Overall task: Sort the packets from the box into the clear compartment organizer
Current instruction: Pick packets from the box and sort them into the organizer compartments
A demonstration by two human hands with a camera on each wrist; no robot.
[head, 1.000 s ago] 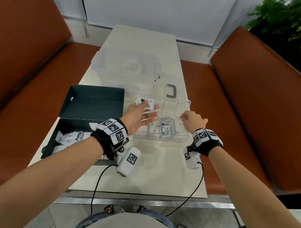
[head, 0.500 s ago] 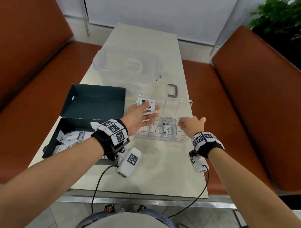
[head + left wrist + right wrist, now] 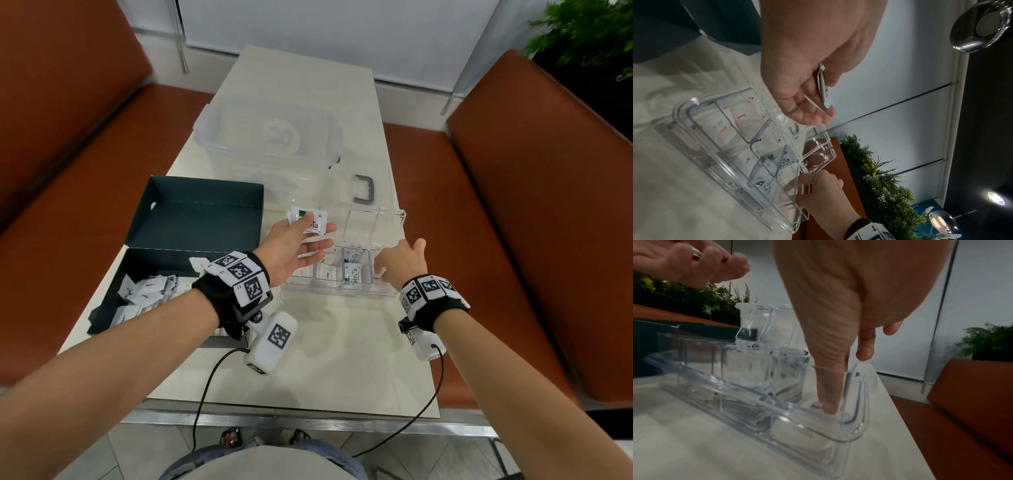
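- Head view: the clear organizer (image 3: 346, 274) sits on the pale table (image 3: 308, 359), lids raised at its far side. The dark box (image 3: 191, 219) lies just left of the organizer, open, with white packets (image 3: 144, 291) heaped in its near half.
- The left hand (image 3: 291, 246) hovers palm-up over the organizer's left end, thumb pinning a white packet marked "Stevia" (image 3: 310, 219) against the fingers. More Stevia packets (image 3: 354, 270) stand in a compartment right of the organizer's middle.
- The right hand (image 3: 402, 262) reaches down into the organizer's right end; whether it grips anything cannot be told here. A large clear tub (image 3: 270, 137) stands beyond the organizer.
- Left wrist view: the left hand (image 3: 807, 73) holds the packet (image 3: 825, 92) edge-on above the organizer (image 3: 731, 159). Salt packets (image 3: 744, 116) lie in the organizer's end compartment below that hand. The right hand (image 3: 818, 193) is at the organizer's opposite end.
- Right wrist view: the right hand (image 3: 838, 313) has straight fingers (image 3: 830, 394) pointing down into the end compartment of the organizer (image 3: 777, 410), tips near the floor, holding nothing visible. The left hand (image 3: 684, 261) hovers above the organizer's far end.
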